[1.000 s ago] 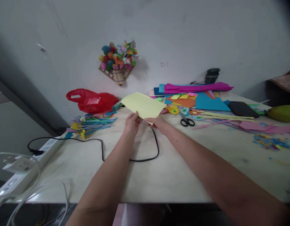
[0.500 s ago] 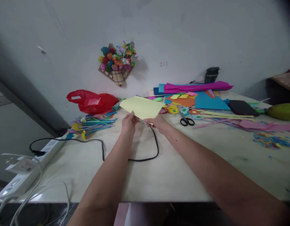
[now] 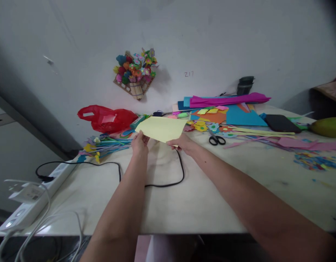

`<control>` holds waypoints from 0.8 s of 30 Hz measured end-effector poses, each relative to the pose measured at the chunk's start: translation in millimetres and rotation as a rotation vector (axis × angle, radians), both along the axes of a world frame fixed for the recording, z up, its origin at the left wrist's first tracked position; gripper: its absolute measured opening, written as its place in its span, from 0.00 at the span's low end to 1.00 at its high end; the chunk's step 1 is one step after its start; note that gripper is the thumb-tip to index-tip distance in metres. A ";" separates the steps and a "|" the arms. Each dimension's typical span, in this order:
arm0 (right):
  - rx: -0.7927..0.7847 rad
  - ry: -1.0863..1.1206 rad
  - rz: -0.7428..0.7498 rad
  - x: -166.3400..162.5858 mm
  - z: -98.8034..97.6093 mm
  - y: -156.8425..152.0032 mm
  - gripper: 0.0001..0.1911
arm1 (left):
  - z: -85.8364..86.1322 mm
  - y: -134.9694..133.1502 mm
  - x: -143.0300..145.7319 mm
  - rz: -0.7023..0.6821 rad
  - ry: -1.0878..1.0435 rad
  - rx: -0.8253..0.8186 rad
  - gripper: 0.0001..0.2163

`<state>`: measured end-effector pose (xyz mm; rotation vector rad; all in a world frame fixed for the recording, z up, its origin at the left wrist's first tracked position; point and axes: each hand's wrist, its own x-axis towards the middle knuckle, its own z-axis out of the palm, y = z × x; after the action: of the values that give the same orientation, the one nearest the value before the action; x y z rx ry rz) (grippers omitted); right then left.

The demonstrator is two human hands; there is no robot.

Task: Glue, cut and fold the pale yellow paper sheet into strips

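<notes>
I hold a pale yellow sheet of paper (image 3: 161,128) above the far middle of a light wooden table (image 3: 200,196). My left hand (image 3: 139,142) pinches its near left edge. My right hand (image 3: 182,142) grips its near right corner. The sheet lies nearly flat, tilted slightly up toward the wall. A black cable (image 3: 168,183) loops on the table just under my hands. Black scissors (image 3: 216,139) lie to the right of my right hand.
A red plastic bag (image 3: 107,118) and a pile of coloured paper strips (image 3: 107,143) sit at the back left. Stacked coloured sheets (image 3: 228,109) and cut-outs crowd the back right. A white power strip (image 3: 39,194) rests at the left edge. A paper-flower bouquet (image 3: 136,71) hangs on the wall.
The yellow sheet has dropped from a raised tilt to almost flat and shifted left. My left hand slid left along its near edge; my right hand stayed put.
</notes>
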<state>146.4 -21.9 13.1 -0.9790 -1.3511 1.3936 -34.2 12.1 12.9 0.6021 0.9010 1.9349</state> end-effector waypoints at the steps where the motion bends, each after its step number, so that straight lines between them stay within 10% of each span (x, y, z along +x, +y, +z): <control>1: -0.004 -0.008 0.013 0.5 -0.6 0.2 0.13 | -0.2 0.9 -3.4 0.026 0.010 -0.011 0.03; 24: -0.008 0.006 -0.129 -2.4 -3.3 6.0 0.05 | 2.1 -23.3 57.2 -0.186 0.201 -0.053 0.15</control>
<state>143.9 -15.9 9.8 -1.0478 -1.2564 1.3049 23.0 -11.2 15.0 0.8303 0.9818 1.7008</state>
